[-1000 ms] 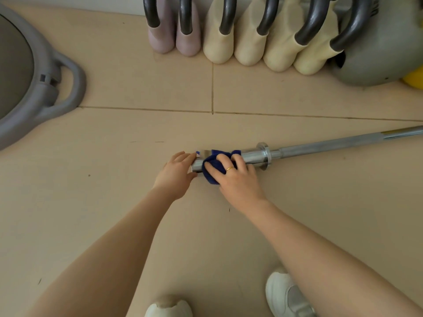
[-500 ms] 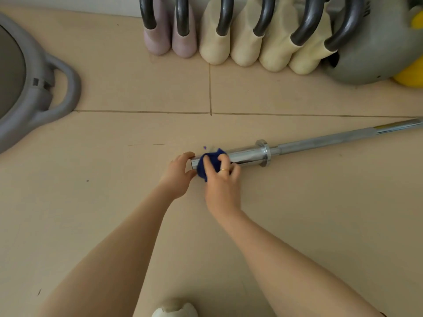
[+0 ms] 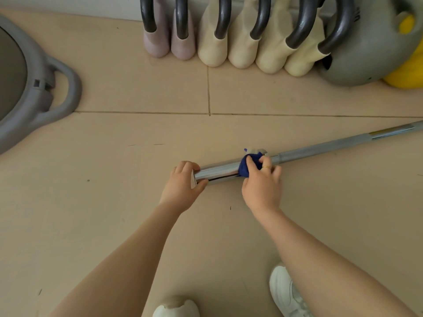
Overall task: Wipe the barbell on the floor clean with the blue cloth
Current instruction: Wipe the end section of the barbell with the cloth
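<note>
Lying across the floor (image 3: 114, 202), barbell (image 3: 320, 150), running up to the right. Clasped at its near end by the left hand (image 3: 180, 187); just right of that grip, cloth (image 3: 246, 167) wrapped on the sleeve under the right hand (image 3: 262, 186). Well behind both grips, kettlebells (image 3: 229, 42) in a row. Far left, ring-handled object (image 3: 34, 94). Nearer than the grips, shoes (image 3: 286, 291).

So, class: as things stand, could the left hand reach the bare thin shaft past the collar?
Probably not without shifting: the left hand grips the barbell's near end, and the right hand with the blue cloth sits between.
</note>
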Available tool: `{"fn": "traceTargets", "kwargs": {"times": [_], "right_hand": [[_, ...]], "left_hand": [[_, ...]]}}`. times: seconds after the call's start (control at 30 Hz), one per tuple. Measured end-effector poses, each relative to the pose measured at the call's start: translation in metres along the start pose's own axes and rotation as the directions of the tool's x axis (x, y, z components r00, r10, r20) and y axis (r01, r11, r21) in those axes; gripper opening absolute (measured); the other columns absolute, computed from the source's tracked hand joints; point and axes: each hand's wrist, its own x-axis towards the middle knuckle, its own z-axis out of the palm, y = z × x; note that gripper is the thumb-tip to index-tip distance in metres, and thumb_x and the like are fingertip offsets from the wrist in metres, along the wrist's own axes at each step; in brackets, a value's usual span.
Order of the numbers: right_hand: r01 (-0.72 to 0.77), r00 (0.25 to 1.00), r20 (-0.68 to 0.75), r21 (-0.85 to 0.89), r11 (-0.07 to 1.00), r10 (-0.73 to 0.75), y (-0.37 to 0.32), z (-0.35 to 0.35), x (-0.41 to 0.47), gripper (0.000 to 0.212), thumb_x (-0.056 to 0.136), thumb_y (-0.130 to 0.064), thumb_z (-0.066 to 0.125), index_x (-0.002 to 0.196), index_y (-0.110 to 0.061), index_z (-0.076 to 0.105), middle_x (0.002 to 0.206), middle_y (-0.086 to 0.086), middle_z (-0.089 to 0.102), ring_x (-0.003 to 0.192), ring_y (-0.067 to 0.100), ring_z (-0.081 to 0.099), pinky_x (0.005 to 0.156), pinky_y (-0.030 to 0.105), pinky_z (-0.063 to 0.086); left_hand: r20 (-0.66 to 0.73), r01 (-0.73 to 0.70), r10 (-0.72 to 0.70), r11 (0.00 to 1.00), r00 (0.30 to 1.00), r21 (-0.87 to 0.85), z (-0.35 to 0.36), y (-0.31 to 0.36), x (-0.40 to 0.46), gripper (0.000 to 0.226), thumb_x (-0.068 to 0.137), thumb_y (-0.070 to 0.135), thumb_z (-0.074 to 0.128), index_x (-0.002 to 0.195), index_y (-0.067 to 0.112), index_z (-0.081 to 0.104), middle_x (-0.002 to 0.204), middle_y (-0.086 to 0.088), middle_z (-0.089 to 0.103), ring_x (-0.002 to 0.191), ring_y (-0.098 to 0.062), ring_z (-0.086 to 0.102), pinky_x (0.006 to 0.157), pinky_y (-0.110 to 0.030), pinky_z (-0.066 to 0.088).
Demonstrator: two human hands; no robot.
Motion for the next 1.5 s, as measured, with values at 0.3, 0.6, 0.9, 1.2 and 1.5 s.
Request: {"fn": "traceTargets", "kwargs": {"times": [0.3, 0.6, 0.9, 1.2, 1.5], "right_hand": [[0.499, 0.865, 0.072, -0.011, 0.867, -0.497, -0.021, -0.002, -0.013, 0.05, 0.058, -0.008, 0.075, 0.106, -0.022, 0.067, 0.1, 0.01, 0.063, 0.08, 0.033, 0.058, 0.057, 0.036, 0.048], [0.235, 0.972, 0.063, -0.192, 0.953, -0.227, -0.032, -0.002, -0.022, 0.035, 0.078, -0.013, 0.051, 0.11, -0.021, 0.063, 0.113, 0.014, 0.06, 0.096, 0.037, 0.054, 0.074, 0.043, 0.044], [0.414, 0.906, 0.051, -0.319, 0.853, -0.421, -0.021, -0.015, -0.01, 0.037, 0.07, -0.015, 0.042, 0.092, -0.028, 0.069, 0.091, 0.003, 0.066, 0.079, 0.028, 0.06, 0.062, 0.03, 0.046], [0.258, 0.935, -0.195, -0.194, 0.946, -0.295, 0.04, -0.038, 0.009, 0.041, 0.067, -0.007, 0.048, 0.1, -0.021, 0.068, 0.096, 0.01, 0.065, 0.077, 0.033, 0.058, 0.061, 0.034, 0.046], [0.376, 0.925, 0.002, -0.138, 0.916, -0.38, 0.07, -0.02, 0.046, 0.041, 0.069, -0.001, 0.063, 0.103, -0.024, 0.067, 0.102, 0.003, 0.062, 0.088, 0.032, 0.053, 0.071, 0.037, 0.042]], "left_hand": [[0.158, 0.046, -0.075, 0.983, 0.985, 0.176, -0.007, 0.001, 0.012, 0.059, 0.09, 0.035, 0.058, 0.142, 0.018, 0.036, 0.139, -0.005, 0.042, 0.128, -0.024, 0.036, 0.104, -0.035, 0.033], [0.162, 0.043, -0.067, 0.988, 0.984, 0.149, -0.001, 0.0, 0.009, 0.042, 0.088, 0.032, 0.06, 0.127, 0.015, 0.053, 0.127, -0.005, 0.054, 0.119, -0.026, 0.04, 0.101, -0.033, 0.033], [0.165, 0.063, -0.097, 0.978, 0.982, 0.197, -0.003, 0.004, 0.007, 0.047, 0.091, 0.034, 0.056, 0.134, 0.017, 0.046, 0.13, -0.005, 0.054, 0.124, -0.027, 0.038, 0.101, -0.036, 0.036], [0.089, 0.12, -0.153, 0.945, 0.984, 0.304, 0.001, 0.032, 0.003, 0.043, 0.095, 0.025, 0.048, 0.136, 0.021, 0.04, 0.137, -0.004, 0.048, 0.132, -0.025, 0.031, 0.104, -0.036, 0.03], [0.097, -0.113, 0.066, 0.763, 0.993, 0.636, 0.052, 0.078, 0.018, 0.055, 0.068, 0.024, 0.08, 0.117, 0.021, 0.055, 0.104, -0.001, 0.06, 0.096, -0.024, 0.059, 0.079, -0.032, 0.044]]}}
